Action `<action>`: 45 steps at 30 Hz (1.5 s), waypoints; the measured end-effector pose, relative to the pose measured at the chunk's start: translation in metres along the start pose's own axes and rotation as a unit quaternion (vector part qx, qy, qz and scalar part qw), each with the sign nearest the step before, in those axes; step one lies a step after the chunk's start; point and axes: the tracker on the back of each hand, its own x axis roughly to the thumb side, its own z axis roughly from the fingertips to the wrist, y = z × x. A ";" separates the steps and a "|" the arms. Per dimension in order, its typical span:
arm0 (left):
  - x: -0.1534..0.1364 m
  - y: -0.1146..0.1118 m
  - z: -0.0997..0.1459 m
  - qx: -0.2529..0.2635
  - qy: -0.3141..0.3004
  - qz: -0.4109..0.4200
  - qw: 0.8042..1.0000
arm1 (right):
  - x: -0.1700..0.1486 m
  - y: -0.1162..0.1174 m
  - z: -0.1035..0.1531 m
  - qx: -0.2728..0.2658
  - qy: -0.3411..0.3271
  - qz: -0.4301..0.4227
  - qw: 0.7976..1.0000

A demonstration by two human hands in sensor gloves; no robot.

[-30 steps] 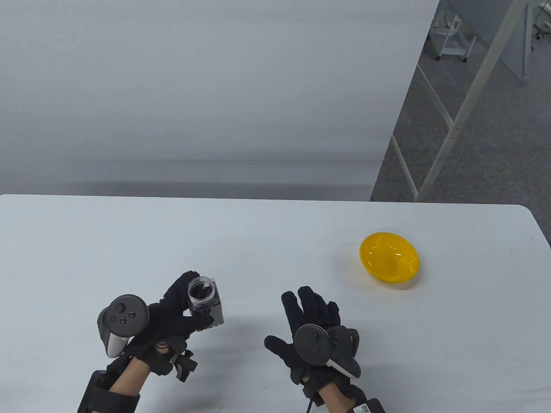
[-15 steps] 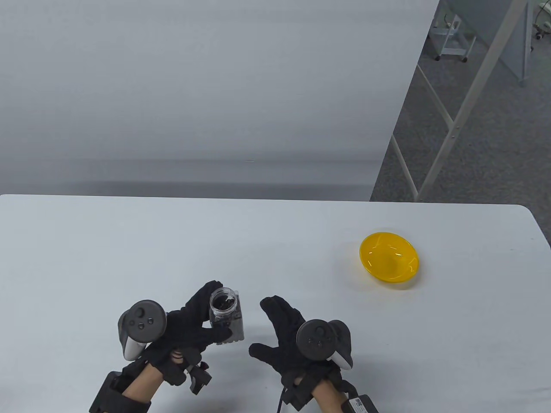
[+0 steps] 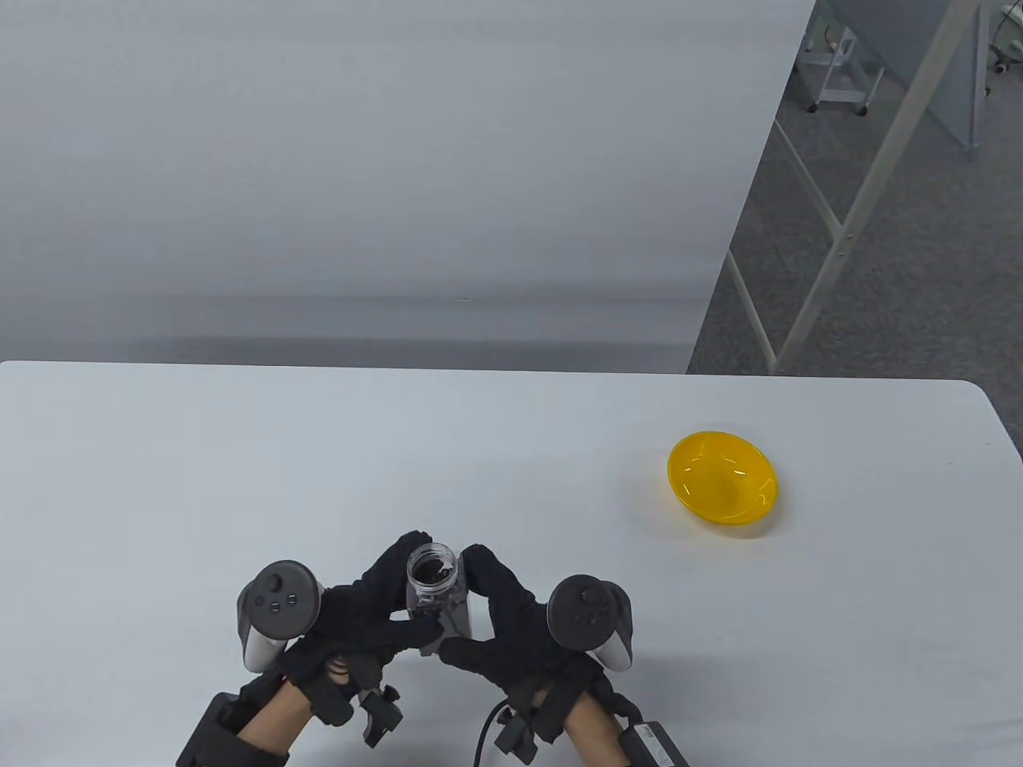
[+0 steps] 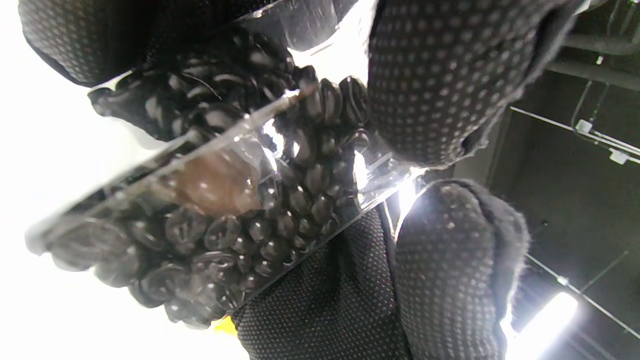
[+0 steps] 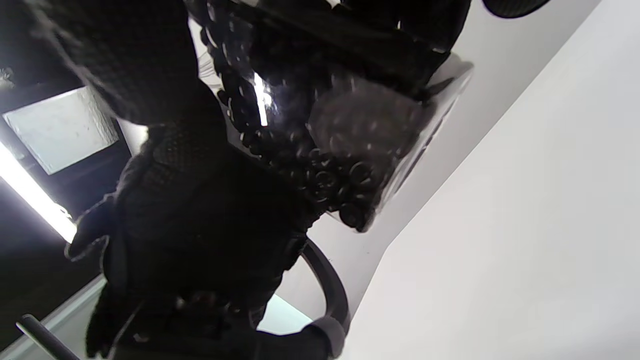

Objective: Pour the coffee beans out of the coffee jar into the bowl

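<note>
Whereas one second earlier the coffee jar point(image 3: 435, 590) was held by the left hand point(image 3: 364, 619) alone, well over to the left, with the right hand point(image 3: 511, 631) spread open and apart from it, both hands were now found closed around the jar near the front middle of the white table point(image 3: 511, 447). The jar had been carried rightward across the half-second interval, and the right hand had been brought in to meet it. In the table view the jar was seen upright and uncapped, its mouth uppermost, with dark coffee beans point(image 4: 280, 200) confirmed through the clear wall in both wrist views. The left thumb and fingers were wrapped about the jar's left side; the right fingers were curled against its right side, in contact. It is judged that a handover from left to right was in progress. Which hand bore the weight could not be determined. The yellow bowl point(image 3: 723, 478) was recorded as standing well apart to the right, unmoved and holding no visible beans. Pouring had not yet begun.
</note>
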 end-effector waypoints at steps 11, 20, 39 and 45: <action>0.006 -0.022 0.001 -0.040 -0.031 0.025 0.998 | -0.007 -0.002 0.000 -0.005 0.003 -0.029 1.000; 0.012 -0.018 0.003 -0.021 -0.024 -0.102 0.994 | -0.012 -0.010 0.004 -0.047 0.010 -0.046 0.998; -0.021 0.041 0.045 0.023 0.045 -0.427 0.903 | -0.022 -0.043 0.022 -0.103 0.070 -0.018 0.992; -0.043 0.043 0.055 -0.014 0.095 -0.472 0.876 | -0.029 -0.066 0.033 -0.135 0.108 0.012 0.985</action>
